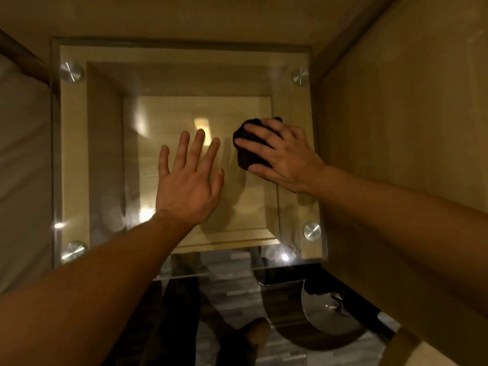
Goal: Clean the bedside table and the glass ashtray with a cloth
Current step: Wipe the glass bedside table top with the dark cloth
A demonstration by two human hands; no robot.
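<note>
Glass-topped bedside table [74, 159] seen from above. Right hand [280, 151] presses bunched dark cloth [247, 151] onto glass, right of table centre. Left hand [188, 175] open, fingers spread, empty, over centre. Wiping seemingly midway; ashtray not visible, apparently uncleaned.

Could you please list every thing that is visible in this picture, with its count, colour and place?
glass top: one, clear, covers the bedside table, fills the middle of the view
metal fixing discs: four, silver, one at each corner of the glass
wooden shelf: one, pale beige, seen below through the glass
cloth: one, black, bunched on the glass at the right side
bed: one, pale, along the left edge
wooden panel: one, tan, on the right
floor: grey striped, near edge
left hand: open, fingers spread, at the centre of the glass
right hand: pressed on the cloth
</note>
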